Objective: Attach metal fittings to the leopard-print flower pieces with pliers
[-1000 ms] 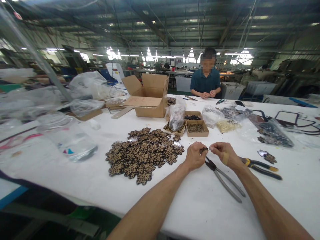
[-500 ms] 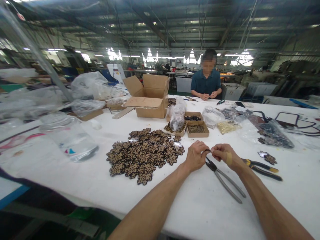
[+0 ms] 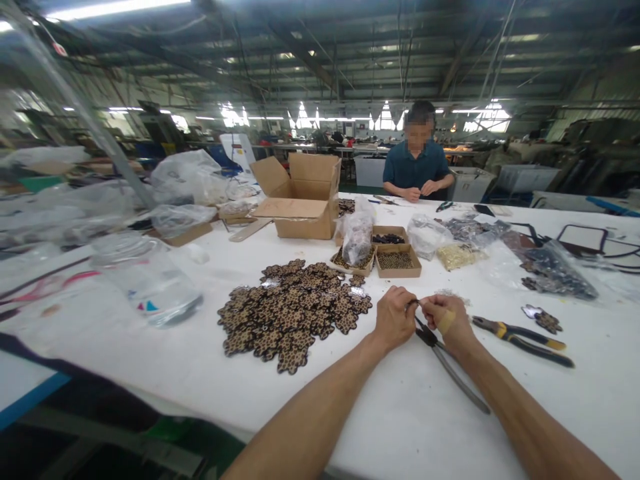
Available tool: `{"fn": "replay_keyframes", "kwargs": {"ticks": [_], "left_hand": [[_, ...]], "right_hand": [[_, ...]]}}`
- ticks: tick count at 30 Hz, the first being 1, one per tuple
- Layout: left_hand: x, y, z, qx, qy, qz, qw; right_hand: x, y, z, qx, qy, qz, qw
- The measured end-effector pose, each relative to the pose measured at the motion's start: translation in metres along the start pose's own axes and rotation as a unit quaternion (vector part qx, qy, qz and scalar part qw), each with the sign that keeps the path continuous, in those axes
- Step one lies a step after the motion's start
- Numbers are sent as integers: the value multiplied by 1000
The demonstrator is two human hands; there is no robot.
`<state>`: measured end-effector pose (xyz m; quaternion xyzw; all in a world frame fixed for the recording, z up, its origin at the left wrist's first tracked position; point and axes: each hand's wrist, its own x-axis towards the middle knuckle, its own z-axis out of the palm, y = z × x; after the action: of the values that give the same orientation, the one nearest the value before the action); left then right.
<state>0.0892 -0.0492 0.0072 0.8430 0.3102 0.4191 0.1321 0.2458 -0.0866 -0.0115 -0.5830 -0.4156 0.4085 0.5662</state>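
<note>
My left hand (image 3: pixel 396 316) and my right hand (image 3: pixel 445 320) meet fingertip to fingertip over the white table. Both are closed in a pinch, and a small dark piece shows between them, too small to name. A tan plaster wraps a part of my right hand. Grey-handled pliers (image 3: pixel 457 375) lie just under the hands, partly hidden by the right wrist. To the right rest yellow-and-black pliers (image 3: pixel 525 339). Left of my left hand spreads a heap of leopard-print flower-shaped patches (image 3: pixel 295 310).
Small cardboard trays of metal bits (image 3: pixel 399 260) stand ahead, near an open cardboard box (image 3: pixel 303 217). A clear plastic jar (image 3: pixel 150 280) is at the left. Plastic bags (image 3: pixel 560 270) lie at the right. A co-worker (image 3: pixel 416 163) sits across the table.
My right hand has shifted slightly down and left, now covering one handle of the grey pliers. The view has tilted and turned a little. Both hands stay pinched together.
</note>
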Motion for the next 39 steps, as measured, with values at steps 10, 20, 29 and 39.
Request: {"fn": "replay_keyframes", "kwargs": {"ticks": [10,20,29,39], "left_hand": [[5,-3,-5,1,-38,20,999],[1,3,1,60,1,2,998],[10,1,-9,18,-13,59,998],[9,-1,-7,32,-79,72,994]], "right_hand": [[-2,-20,-16,-35,-86,14,996],[-4,5,7,-87,48,-45,994],[4,-17,-15,11,-33,14,999],[2,-19,-23,-76,-88,-1,993]]}}
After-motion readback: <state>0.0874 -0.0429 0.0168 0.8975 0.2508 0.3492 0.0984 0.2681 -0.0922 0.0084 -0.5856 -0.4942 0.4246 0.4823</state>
